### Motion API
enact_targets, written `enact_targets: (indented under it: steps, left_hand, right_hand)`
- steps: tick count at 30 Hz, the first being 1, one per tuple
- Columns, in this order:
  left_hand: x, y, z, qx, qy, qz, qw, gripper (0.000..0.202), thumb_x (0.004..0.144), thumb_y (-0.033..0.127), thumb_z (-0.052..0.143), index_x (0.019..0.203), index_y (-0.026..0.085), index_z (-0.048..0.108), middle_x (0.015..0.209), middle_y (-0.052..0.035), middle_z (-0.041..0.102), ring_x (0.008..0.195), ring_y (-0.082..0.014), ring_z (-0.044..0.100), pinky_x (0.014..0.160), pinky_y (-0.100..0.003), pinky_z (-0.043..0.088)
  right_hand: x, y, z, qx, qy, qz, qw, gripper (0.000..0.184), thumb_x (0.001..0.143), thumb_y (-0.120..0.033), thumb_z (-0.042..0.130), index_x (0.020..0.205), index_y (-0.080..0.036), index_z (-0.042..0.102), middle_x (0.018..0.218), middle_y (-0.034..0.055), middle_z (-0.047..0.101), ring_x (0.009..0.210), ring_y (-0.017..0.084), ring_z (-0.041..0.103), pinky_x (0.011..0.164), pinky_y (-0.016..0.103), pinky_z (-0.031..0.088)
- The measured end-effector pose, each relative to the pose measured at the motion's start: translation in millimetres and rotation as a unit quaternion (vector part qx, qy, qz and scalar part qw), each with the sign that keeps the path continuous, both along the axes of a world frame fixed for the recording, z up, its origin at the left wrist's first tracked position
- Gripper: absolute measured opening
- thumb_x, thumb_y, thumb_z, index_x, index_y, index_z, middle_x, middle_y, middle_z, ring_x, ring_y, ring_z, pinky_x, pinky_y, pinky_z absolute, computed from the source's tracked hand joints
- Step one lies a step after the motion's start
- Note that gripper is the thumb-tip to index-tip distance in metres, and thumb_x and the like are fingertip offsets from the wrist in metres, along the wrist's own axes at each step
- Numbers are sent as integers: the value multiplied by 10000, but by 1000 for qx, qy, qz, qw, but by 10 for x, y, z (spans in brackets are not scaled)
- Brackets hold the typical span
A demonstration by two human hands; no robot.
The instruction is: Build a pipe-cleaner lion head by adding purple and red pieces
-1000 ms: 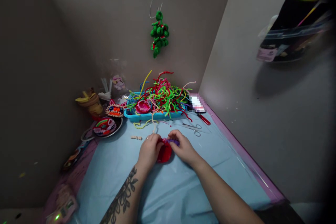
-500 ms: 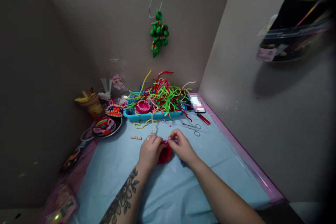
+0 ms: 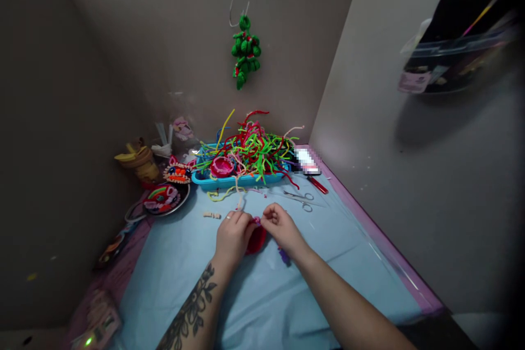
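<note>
Pinched a pink piece (image 3: 257, 220) in the left hand (image 3: 232, 235), at the far edge of the red bowl (image 3: 256, 243); had the right hand (image 3: 284, 228) closed at the fingertips just beside, could not tell on what. Seemed mid-shaping, calling for a steady left grip. Had a purple piece (image 3: 284, 255) nearer, scissors (image 3: 301, 197) farther, on the worktop (image 3: 328, 268).

At the far edge of the surface (image 3: 340, 273), a bright blue plastic tray (image 3: 213, 182) bears a tangle of multicoloured fuzzy stems (image 3: 262, 147). Near the far right corner lies a phone with a pixelated screen (image 3: 307, 161); just nearer are a slim red-handled tool (image 3: 318, 185) and silver metal scissors (image 3: 296, 196). Toward the left edge, a round silver-rimmed dish (image 3: 186, 198) holds a rainbow-coloured fuzzy piece (image 3: 162, 197). A green fuzzy ornament with red accents (image 3: 245, 49) hangs against the grey back panel (image 3: 295, 27).
</note>
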State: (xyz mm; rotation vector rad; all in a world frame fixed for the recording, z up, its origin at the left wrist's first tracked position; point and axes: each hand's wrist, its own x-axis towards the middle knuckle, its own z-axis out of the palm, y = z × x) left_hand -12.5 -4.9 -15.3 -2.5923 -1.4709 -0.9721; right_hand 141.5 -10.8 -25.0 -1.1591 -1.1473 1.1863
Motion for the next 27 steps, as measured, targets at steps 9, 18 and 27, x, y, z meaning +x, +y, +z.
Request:
enact_targets:
  steps: [9, 18, 27]
  left_hand:
    - [-7, -19, -6, -7, -4, 9, 1000, 91, 849, 215, 530, 767, 203, 568, 748, -33, 600, 762, -200, 544, 687, -303, 427]
    - [16, -33, 29, -7, -7, 16, 1000, 141, 869, 251, 506, 748, 202, 559, 726, -34, 591, 747, -198, 541, 674, -305, 430]
    - [63, -65, 33, 0, -12, 9, 1000, 153, 870, 259, 517, 735, 198, 558, 707, -32, 586, 731, -191, 538, 663, -294, 420]
  right_hand:
    - [-34, -66, 71, 100, -192, -31, 976, 138, 699, -191, 596, 807, -207, 512, 756, -18, 559, 732, 163, 540, 700, 273, 427]
    - [-15, -86, 1, 167, -321, -20, 932, 93, 825, -166, 447, 863, -223, 511, 773, 27, 598, 731, 193, 576, 681, 289, 418]
    - [-66, -69, 4, 94, -213, -86, 969, 120, 733, -150, 475, 771, -240, 406, 687, -26, 536, 619, 161, 543, 598, 263, 415]
